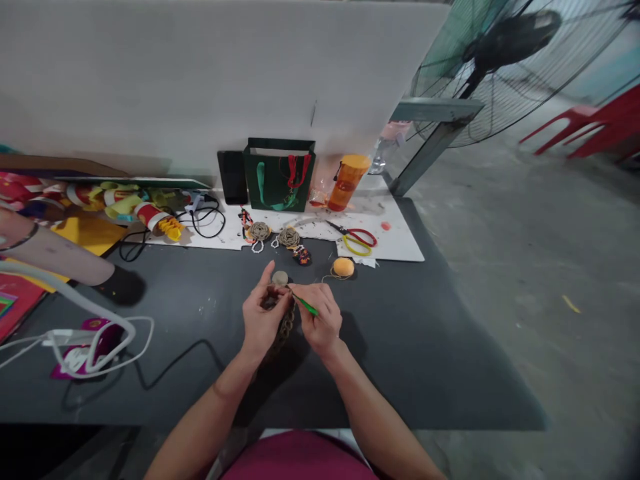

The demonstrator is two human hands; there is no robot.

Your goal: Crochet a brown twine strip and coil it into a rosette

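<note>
Both hands over dark table (pixel 425 347), near its middle. My left hand (pixel 260 321) pinches brown crocheted piece (pixel 286 328), thumb up, likely to steady it. My right hand (pixel 321 325) pinches green hook (pixel 306 306), tip angled toward piece. Orange yarn ball (pixel 343 267) just beyond, within reach.

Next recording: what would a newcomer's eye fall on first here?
The two hands meet over the dark table: the left hand pinches a brown woven piece, and the right hand holds a green hook to it. Behind them, scissors lie on a white sheet, with a green bag and an orange bottle further back. A large fan fills the top right corner.
</note>
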